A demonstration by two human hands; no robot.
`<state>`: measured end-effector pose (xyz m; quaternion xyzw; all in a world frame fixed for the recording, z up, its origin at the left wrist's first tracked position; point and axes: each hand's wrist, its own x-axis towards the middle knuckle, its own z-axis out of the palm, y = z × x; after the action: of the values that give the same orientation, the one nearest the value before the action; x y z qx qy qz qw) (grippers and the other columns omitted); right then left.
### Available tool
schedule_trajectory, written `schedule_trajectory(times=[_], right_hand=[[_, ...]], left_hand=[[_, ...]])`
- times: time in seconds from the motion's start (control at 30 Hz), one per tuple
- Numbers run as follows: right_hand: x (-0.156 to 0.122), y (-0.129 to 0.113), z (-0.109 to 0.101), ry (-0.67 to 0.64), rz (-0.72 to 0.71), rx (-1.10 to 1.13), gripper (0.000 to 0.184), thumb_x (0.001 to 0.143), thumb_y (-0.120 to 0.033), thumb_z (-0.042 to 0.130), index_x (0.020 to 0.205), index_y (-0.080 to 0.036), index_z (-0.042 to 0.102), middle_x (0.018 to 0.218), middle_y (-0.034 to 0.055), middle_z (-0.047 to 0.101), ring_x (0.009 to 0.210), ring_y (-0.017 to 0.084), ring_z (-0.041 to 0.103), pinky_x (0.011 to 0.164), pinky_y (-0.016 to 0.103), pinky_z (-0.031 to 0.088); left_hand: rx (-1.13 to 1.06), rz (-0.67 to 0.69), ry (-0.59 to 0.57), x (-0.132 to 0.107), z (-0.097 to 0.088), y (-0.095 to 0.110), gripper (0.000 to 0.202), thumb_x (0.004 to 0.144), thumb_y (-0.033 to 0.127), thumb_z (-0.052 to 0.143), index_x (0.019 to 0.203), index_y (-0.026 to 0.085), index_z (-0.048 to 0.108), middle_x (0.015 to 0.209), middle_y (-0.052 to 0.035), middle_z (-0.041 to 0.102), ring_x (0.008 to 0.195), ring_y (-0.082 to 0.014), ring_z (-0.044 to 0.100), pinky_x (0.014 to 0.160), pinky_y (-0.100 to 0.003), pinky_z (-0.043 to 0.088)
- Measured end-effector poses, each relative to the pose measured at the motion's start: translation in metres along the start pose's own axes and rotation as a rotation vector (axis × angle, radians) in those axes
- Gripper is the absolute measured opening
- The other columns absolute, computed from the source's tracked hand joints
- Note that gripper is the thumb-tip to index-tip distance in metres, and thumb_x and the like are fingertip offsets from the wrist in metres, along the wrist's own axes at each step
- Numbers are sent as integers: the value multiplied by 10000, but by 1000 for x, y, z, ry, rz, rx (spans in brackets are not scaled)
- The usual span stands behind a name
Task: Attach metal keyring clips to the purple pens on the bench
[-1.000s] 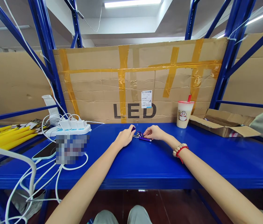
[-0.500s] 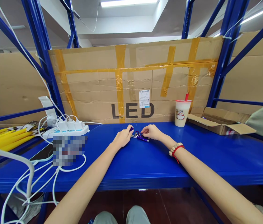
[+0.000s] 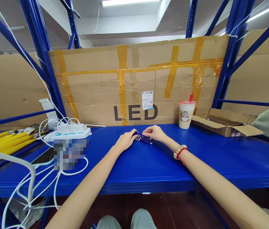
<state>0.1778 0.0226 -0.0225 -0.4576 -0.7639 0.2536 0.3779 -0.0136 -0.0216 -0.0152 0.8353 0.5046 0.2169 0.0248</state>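
The 2 hands are apart near the back edge of the bench (image 3: pixel 160 168), a purple rod-shaped item (image 3: pixel 146 142) and small metal pieces (image 3: pixel 138 138) between them. The left hand (image 3: pixel 125 140) touches this cluster, the right hand (image 3: pixel 156 133) curls its fingertips close over it; whether either grips, I cannot tell. Towards the back right corner stands a cup (image 3: pixel 186 122) beside an open carton (image 3: pixel 209 123)

Parts (image 3: pixel 146 142) were placed on the desk (image 3: pixel 148 168) between the left hand (image 3: pixel 126 140) and the right hand (image 3: pixel 156 133). A power strip (image 3: pixel 67 135) was set far left, a cup (image 3: pixel 186 117) and carton (image 3: pixel 208 123) far right; a cardboard panel (image 3: pixel 96 95) was stood behind.
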Motion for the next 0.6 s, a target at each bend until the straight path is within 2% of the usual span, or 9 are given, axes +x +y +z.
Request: schedule_trajectory(times=[0.1, 0.2, 0.33, 0.43, 0.53, 0.6], right_hand=[[-3, -10, 5, -36, -3, 226, 313, 665, -387, 677, 862, -146, 702, 772, 52, 696, 608, 106, 588, 470, 178, 471], [-5, -17, 8, -71, -18, 318, 365, 662, -426, 670, 890, -143, 700, 817, 64, 692, 646, 103, 583, 472, 162, 449], [-7, -18, 7, -70, 9, 335, 372, 628, -430, 694, 866, -145, 703, 804, 60, 686, 656, 103, 572, 478, 166, 430], [-6, -16, 7, -16, 15, 317, 389, 623, -449, 689, 853, -135, 698, 737, 49, 670, 602, 90, 539, 459, 170, 412], [-4, -16, 8, 64, -48, 277, 413, 629, -483, 668, 835, -127, 691, 689, 38, 649, 542, 82, 502, 429, 179, 389], [-4, -16, 10, 66, -109, 217, 426, 639, -505, 650, 824, -124, 693, 668, 33, 638, 503, 79, 481, 424, 194, 382]], left_hand=[[4, 13, -27, -1, -2, 2, 274, 902, 375, 313, 1100, 281, 477, 1045, -18, 637, 972, -195, 592, 800, -297, 452], [0, 26, -28, -2, -4, 4, 267, 901, 357, 326, 1103, 283, 484, 1042, -18, 637, 982, -193, 588, 792, -286, 453], [-6, 59, -17, -1, -3, 4, 271, 908, 353, 309, 1106, 289, 482, 1069, -14, 626, 989, -190, 586, 787, -281, 451], [-19, 66, 2, 1, -1, 3, 276, 912, 361, 293, 1108, 289, 473, 1041, -10, 633, 967, -187, 593, 777, -277, 450], [-36, 44, 16, 2, 1, 2, 285, 913, 378, 272, 1112, 281, 452, 982, -14, 647, 913, -193, 611, 741, -279, 454], [-26, 35, 7, 2, 0, 1, 285, 915, 377, 263, 1109, 275, 445, 969, -19, 650, 898, -194, 616, 731, -280, 454]])
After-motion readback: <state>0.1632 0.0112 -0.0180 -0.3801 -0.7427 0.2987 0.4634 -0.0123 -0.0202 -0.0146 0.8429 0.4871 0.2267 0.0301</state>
